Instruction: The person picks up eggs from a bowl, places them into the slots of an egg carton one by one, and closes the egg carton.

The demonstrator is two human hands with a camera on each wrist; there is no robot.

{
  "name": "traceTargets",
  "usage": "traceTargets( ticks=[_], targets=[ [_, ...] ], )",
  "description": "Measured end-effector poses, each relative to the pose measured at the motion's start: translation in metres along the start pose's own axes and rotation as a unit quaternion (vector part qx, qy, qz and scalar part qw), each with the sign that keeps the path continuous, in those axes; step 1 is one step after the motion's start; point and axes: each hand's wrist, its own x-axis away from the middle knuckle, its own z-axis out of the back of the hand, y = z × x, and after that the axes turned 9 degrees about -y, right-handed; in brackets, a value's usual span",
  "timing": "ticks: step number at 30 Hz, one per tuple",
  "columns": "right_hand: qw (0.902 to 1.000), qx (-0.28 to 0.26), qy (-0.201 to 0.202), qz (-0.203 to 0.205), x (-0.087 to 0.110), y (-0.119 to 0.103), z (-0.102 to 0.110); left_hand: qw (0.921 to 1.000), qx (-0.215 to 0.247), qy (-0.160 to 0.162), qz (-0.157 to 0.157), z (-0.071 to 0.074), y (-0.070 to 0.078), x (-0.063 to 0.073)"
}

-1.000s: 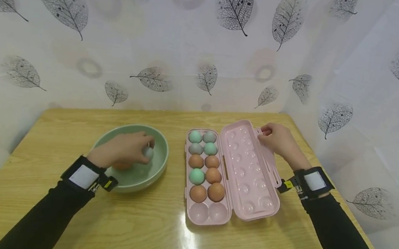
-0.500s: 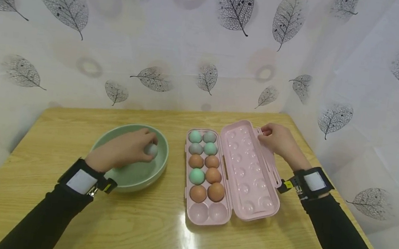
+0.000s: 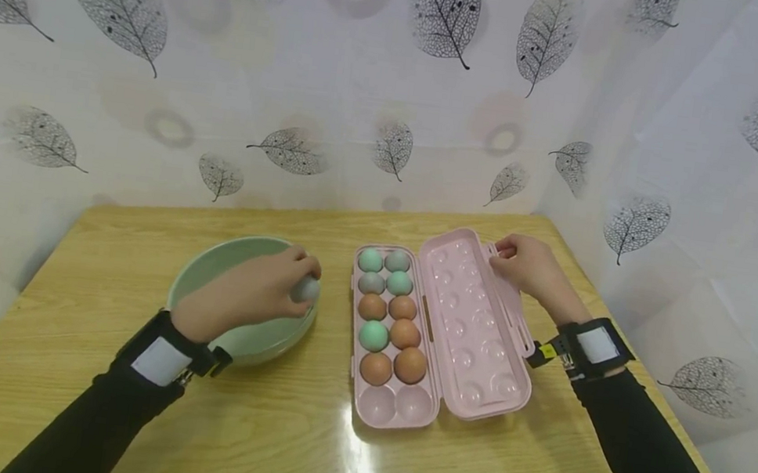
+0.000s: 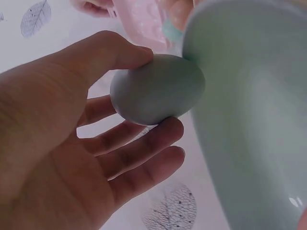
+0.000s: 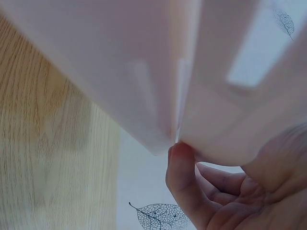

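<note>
In the head view my left hand [image 3: 251,292] holds a grey-green egg [image 3: 305,289] over the right rim of a pale green bowl [image 3: 266,343]. The left wrist view shows that egg [image 4: 158,90] between thumb and fingers, beside the bowl's wall [image 4: 249,96]. A pink egg carton [image 3: 376,405] lies open right of the bowl. Brown, grey and mint-green eggs fill its rows; the two nearest cups hold none. My right hand [image 3: 533,270] pinches the far end of the flap [image 3: 508,296] along the lid [image 3: 460,325]; its thumb [image 5: 182,163] presses there in the right wrist view.
The carton and bowl stand on a wooden table [image 3: 284,430], with a strip of tabletop between them. A leaf-printed white sheet [image 3: 347,91] rises behind the table and along its sides. A reddish-brown edge shows in the left wrist view's lower right corner.
My left hand has lifted the egg from inside the bowl and carried it right, to the rim nearest the carton. My right hand and the carton have stayed in place.
</note>
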Motion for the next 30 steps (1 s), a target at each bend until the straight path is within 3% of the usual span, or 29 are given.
traceTargets(
  ticks=[13, 20, 25, 30],
  targets=[
    [1.0, -0.001, -0.007, 0.004, 0.0, -0.002, 0.0, 0.9989, -0.026, 0.025, -0.029, -0.002, 0.021, 0.007],
    [0.9997, 0.012, 0.007, 0.019, 0.003, -0.001, 0.001, 0.9978, -0.038, 0.019, -0.051, -0.014, 0.035, 0.006],
    [0.9995, 0.018, 0.01, 0.023, 0.004, 0.0, 0.001, 0.9944, -0.051, 0.032, -0.087, -0.025, 0.044, 0.003],
    [0.9998, 0.008, 0.007, 0.018, 0.002, -0.001, 0.0, 0.9823, -0.096, 0.068, -0.146, -0.047, 0.052, 0.004]
  ],
)
